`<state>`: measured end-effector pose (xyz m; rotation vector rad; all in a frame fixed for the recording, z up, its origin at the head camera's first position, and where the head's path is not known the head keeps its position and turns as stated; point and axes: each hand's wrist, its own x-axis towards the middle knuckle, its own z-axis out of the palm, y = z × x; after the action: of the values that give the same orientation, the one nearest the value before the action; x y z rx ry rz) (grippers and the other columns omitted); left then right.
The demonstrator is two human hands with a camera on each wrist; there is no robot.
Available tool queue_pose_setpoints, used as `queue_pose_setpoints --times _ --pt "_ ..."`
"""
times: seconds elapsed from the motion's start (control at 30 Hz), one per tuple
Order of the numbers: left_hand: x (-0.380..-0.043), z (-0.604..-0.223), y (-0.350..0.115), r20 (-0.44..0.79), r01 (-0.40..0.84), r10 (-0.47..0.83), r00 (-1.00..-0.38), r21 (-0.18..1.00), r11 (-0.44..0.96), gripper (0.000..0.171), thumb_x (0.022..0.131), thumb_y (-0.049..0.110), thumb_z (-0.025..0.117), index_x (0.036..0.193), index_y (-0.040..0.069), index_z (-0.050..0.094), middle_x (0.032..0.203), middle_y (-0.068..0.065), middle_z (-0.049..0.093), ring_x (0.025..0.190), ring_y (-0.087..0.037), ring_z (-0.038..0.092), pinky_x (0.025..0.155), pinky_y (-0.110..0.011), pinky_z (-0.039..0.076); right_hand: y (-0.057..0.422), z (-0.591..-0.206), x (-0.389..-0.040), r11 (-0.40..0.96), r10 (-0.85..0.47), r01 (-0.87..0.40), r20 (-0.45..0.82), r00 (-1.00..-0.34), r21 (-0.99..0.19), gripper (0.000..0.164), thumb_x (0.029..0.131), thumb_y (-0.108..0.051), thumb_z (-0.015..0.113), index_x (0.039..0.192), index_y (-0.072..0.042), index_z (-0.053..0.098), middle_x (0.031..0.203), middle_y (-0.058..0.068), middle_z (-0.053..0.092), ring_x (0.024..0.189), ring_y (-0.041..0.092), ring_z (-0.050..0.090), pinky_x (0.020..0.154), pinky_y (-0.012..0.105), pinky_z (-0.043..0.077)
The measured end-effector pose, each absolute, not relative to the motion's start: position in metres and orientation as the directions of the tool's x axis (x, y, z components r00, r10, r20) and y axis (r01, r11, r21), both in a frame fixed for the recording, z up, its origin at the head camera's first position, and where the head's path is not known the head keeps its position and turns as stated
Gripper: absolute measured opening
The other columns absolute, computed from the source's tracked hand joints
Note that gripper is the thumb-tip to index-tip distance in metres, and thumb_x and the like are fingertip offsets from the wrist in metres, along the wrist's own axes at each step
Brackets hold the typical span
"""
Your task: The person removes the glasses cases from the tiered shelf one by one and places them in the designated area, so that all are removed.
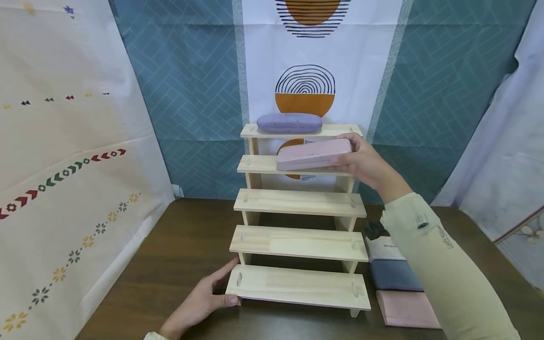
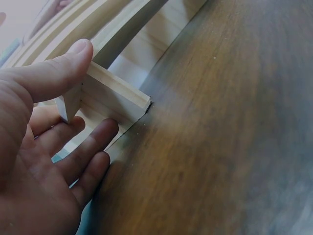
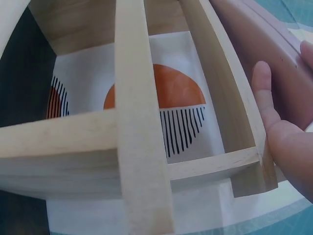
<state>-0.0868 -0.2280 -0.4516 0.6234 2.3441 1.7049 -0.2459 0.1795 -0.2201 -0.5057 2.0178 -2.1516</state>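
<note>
A pale wooden stepped rack (image 1: 299, 238) stands on the dark table. My left hand (image 1: 204, 297) grips the left end of its lowest step, thumb at the front edge. In the left wrist view, the fingers (image 2: 88, 152) reach round the step's end beside its support. Up at the second step from the top, my right hand (image 1: 361, 158) holds a pink glasses case (image 1: 312, 155) by its right end. The case sits at that step, slightly tilted; its underside is hidden. In the right wrist view, the pink case (image 3: 274, 54) lies along the step's edge.
A lavender glasses case (image 1: 290, 123) rests on the top step. Right of the rack lie a white pouch (image 1: 384, 249), a blue case (image 1: 395, 275) and a pink case (image 1: 405, 309), partly behind my right sleeve. Patterned cloth (image 1: 191, 94) hangs behind.
</note>
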Motion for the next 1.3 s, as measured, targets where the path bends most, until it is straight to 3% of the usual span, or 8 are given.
queue_pose_setpoints --times 0.3,0.83,1.3 --pt "-0.088 -0.451 -0.228 0.083 0.216 0.407 -0.910 0.931 0.293 0.086 0.085 0.021 0.083 0.158 0.020 0.037 0.150 -0.013 0.047 0.123 -0.023 0.050 0.099 -0.025 0.040 0.188 -0.223 -0.240 -0.169 -0.355 -0.150 0.202 -0.913 -0.974 0.061 0.088 0.016 0.057 0.141 -0.003 0.033 0.137 0.010 0.036 0.121 0.026 0.038 0.090 0.027 0.050" --pt "-0.088 -0.452 -0.229 0.098 0.236 0.405 -0.909 0.922 0.307 0.086 0.085 0.022 0.083 0.158 0.023 0.037 0.153 -0.010 0.045 0.132 -0.023 0.045 0.102 -0.024 0.037 0.210 -0.230 -0.220 -0.257 -0.381 -0.239 0.326 -0.865 -0.936 0.057 0.090 0.014 0.054 0.141 -0.005 0.035 0.140 0.013 0.035 0.122 0.028 0.036 0.094 0.031 0.048" --pt "-0.090 -0.451 -0.229 0.094 0.231 0.415 -0.905 0.928 0.293 0.086 0.086 0.020 0.082 0.159 0.020 0.036 0.150 -0.014 0.047 0.123 -0.023 0.052 0.098 -0.025 0.041 0.251 -0.244 -0.216 -0.436 -0.342 -0.240 0.406 -0.848 -0.868 0.050 0.092 0.021 0.048 0.137 -0.001 0.043 0.138 0.017 0.035 0.116 0.028 0.044 0.090 0.035 0.052"
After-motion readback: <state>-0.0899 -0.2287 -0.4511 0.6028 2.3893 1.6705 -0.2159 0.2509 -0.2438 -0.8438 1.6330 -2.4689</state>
